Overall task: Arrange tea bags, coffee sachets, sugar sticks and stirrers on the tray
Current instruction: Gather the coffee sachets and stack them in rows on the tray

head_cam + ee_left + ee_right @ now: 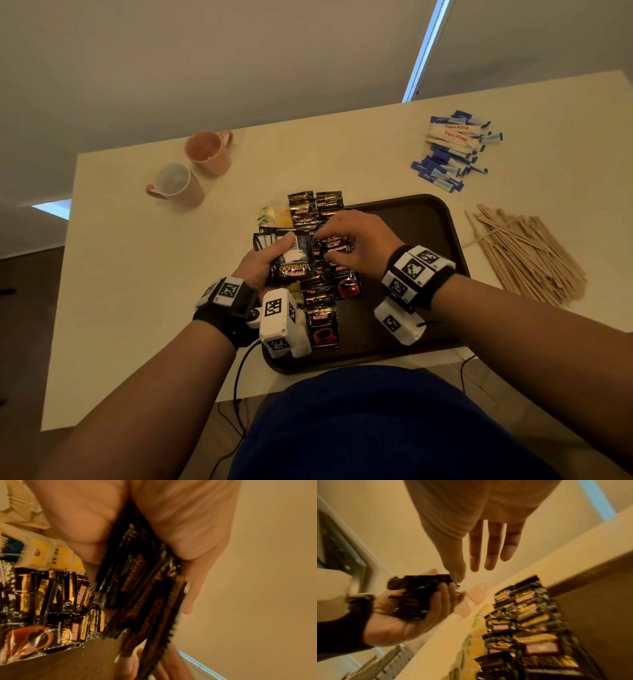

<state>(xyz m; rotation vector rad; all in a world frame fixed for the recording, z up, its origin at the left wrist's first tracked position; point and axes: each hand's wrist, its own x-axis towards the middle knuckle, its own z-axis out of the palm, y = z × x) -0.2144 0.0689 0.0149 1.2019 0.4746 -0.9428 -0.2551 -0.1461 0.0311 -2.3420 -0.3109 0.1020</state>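
Note:
My left hand (260, 263) grips a stack of black Kopiko coffee sachets (293, 262) above the left side of the dark brown tray (428, 219). The left wrist view shows the stack (140, 588) edge-on between thumb and fingers. My right hand (346, 240) hovers beside it over the loose coffee sachets (322, 298) lying on the tray. In the right wrist view its fingers (491, 550) are straight and its thumb tip meets the stack's edge (416, 595). Yellow and green tea bags (274, 216) lie left of the sachets. Sugar sticks (455, 150) and wooden stirrers (527, 257) lie on the table, off the tray.
Two pink mugs (209, 150) (178, 185) stand at the table's far left. The sugar sticks are at the far right, the stirrers right of the tray. The tray's right half (411, 308) is bare. A cable hangs off the near table edge (239, 377).

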